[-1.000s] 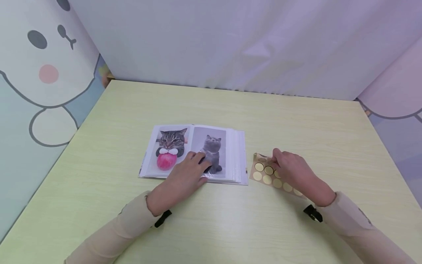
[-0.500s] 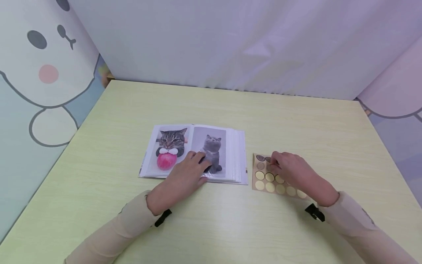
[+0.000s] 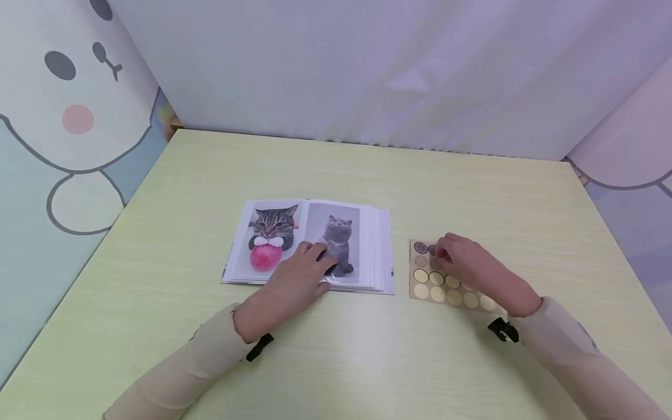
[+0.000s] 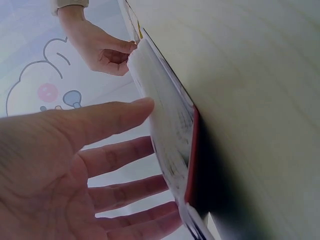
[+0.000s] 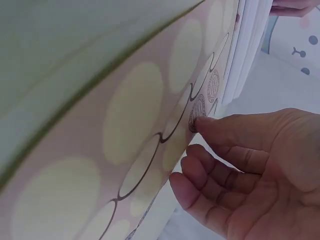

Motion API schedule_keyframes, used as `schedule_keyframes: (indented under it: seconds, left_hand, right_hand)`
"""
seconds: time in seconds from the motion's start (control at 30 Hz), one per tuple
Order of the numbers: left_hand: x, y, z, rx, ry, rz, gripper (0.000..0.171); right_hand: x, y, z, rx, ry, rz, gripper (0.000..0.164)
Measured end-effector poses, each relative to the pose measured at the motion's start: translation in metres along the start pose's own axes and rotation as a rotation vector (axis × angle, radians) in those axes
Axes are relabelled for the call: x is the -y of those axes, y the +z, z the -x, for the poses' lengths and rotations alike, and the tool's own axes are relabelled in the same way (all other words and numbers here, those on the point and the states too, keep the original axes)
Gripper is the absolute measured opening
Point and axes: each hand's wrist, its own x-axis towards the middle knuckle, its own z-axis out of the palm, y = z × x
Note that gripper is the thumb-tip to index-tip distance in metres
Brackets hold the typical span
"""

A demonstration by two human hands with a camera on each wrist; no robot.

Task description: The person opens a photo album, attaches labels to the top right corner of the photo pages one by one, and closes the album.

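Observation:
A photo album [image 3: 377,251] lies open on the table, with cat pictures on both pages. My left hand [image 3: 296,280] rests over its right page and lower edge; in the left wrist view the thumb and spread fingers lie along the album's page edges [image 4: 167,120]. To the album's right is a brown sheet of round stickers [image 3: 429,284], gold ones in the lower rows and dark printed ones above. My right hand [image 3: 475,268] pinches at the sheet's upper part. The right wrist view has the thumb on a printed sticker [image 5: 198,111], other fingers curled; the index fingertip is hidden.
The pale wooden table [image 3: 336,356] carries both things. A white curtain [image 3: 357,70] hangs along its back edge. Cartoon-printed panels [image 3: 79,157] stand at the left and right sides.
The sticker sheet's upper left corner, curled up a second ago, now lies flat. Sheet and right hand have shifted slightly right and away from me. The left hand and album have stayed put.

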Motion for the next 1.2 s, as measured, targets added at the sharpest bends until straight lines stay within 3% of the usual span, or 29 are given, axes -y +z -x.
schedule_keyframes:
  seconds: [0.17, 0.53, 1.2]
  left_hand:
    - [0.0, 0.0, 0.0, -0.004, 0.005, 0.002, 0.036]
    - [0.0, 0.0, 0.0, 0.002, 0.002, -0.003, 0.036]
    - [0.0, -0.001, 0.0, -0.004, 0.008, -0.009, 0.034]
  right_hand:
    - [-0.009, -0.002, -0.005, 0.077, 0.06, -0.056, 0.009]
    - [-0.007, -0.012, -0.005, 0.14, 0.013, -0.066, 0.009]
    - [0.001, -0.026, -0.002, 0.275, 0.027, -0.059, 0.015]
